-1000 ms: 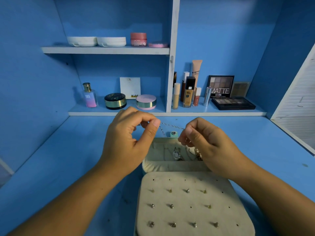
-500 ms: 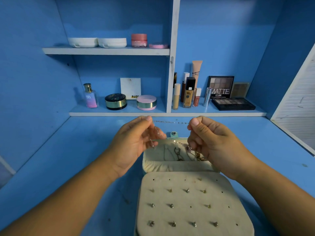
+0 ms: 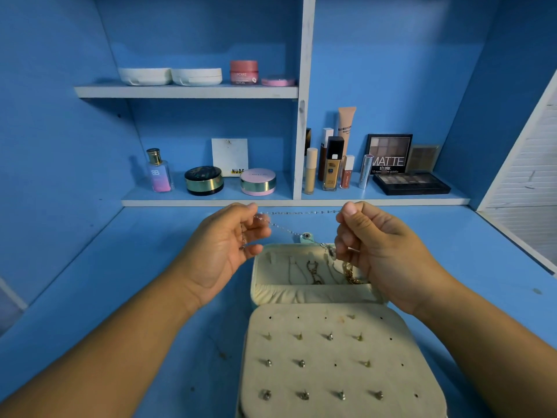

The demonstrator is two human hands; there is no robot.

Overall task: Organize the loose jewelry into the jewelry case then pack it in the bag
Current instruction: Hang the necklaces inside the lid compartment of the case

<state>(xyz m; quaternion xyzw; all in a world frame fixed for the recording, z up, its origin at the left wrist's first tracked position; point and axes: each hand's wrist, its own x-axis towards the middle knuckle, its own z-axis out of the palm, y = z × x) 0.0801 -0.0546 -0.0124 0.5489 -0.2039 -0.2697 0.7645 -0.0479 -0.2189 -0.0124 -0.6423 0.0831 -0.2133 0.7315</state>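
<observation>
The desk and cabinet walls are plain blue, the shelf edges white. The jewelry case is cream, its panel dotted with a grid of dark holes and silver and gold studs, its tab mint. The beaded chain is silver, the link chain gold, the jar pink.

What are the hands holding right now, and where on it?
A thin silver chain, stretched taut above the open jewelry case. The left hand pinches one end of the stretch, the right hand the other.
</observation>
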